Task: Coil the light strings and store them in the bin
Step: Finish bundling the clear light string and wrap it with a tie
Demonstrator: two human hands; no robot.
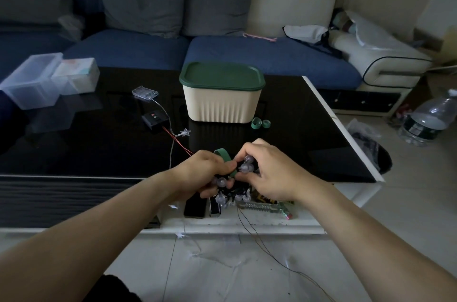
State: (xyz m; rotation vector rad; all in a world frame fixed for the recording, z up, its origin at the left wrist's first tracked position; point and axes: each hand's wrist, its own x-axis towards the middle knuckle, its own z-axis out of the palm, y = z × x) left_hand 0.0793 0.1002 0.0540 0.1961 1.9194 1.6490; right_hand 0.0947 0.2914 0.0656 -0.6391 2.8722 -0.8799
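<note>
Both hands meet over the front edge of the black table. My left hand and my right hand grip a bundled light string with round pale bulbs on dark wire. A green strap loops around the bundle between my fingers. Dark wire trails from the bundle down to the floor. A cream bin with a shut green lid stands farther back on the table. A second string with a star light, a black battery box and a clear battery box lies left of the bin.
Two rolled green straps lie right of the bin. Clear plastic boxes sit at the table's far left. A blue sofa with grey cushions runs behind the table. A large water bottle stands on the floor at right.
</note>
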